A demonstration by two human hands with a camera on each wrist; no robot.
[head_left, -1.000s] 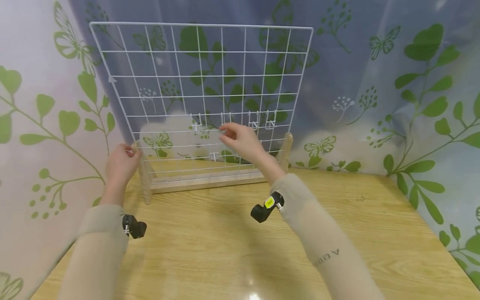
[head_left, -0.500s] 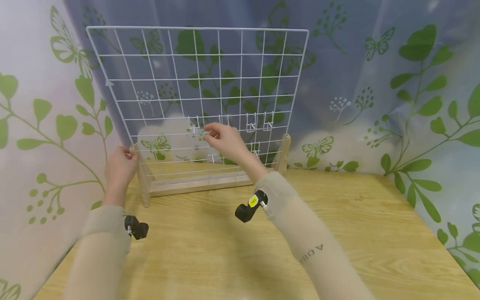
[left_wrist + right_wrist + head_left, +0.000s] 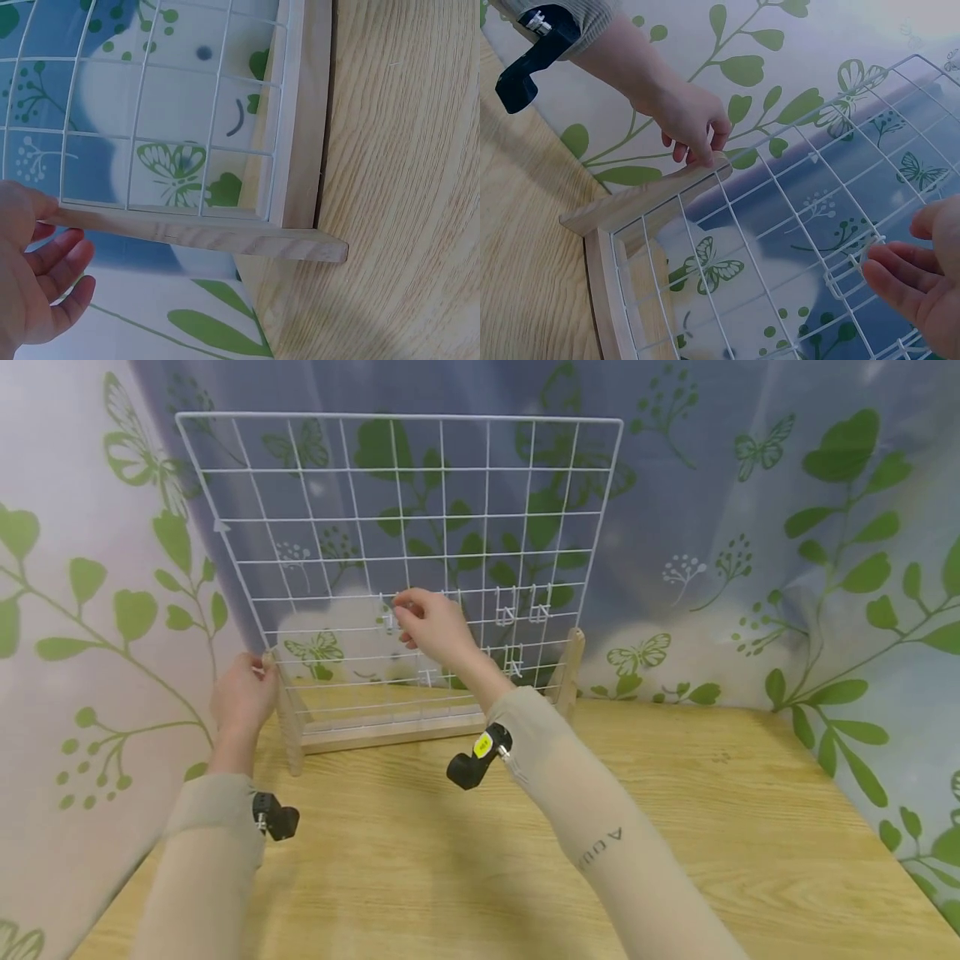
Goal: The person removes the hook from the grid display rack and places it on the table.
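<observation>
A white wire grid panel (image 3: 486, 516) stands upright in a wooden stand (image 3: 405, 732). In the head view my left hand (image 3: 245, 692) is at the grid's lower left, where it pinches the top of the stand's wooden side post (image 3: 247, 236); its other fingers are loosely bent in the left wrist view. My right hand (image 3: 438, 631) is in front of the grid, left of centre. Its bent fingertips are right at a white wire hook (image 3: 836, 285) hung on the grid, with thumb and fingers apart. The hand partly covers this hook in the head view.
Two more hooks, an upper one (image 3: 505, 610) and its neighbour (image 3: 539, 608), hang at the right. Lower hooks (image 3: 513, 662) hang beneath them and near the middle (image 3: 426, 677). A wood-grain table (image 3: 390, 860) lies below; a leaf-patterned curtain (image 3: 720, 527) surrounds it.
My right hand has moved left along the grid to the left-hand hook, uncovering a lower hook at the right. My left hand stays on the wooden post.
</observation>
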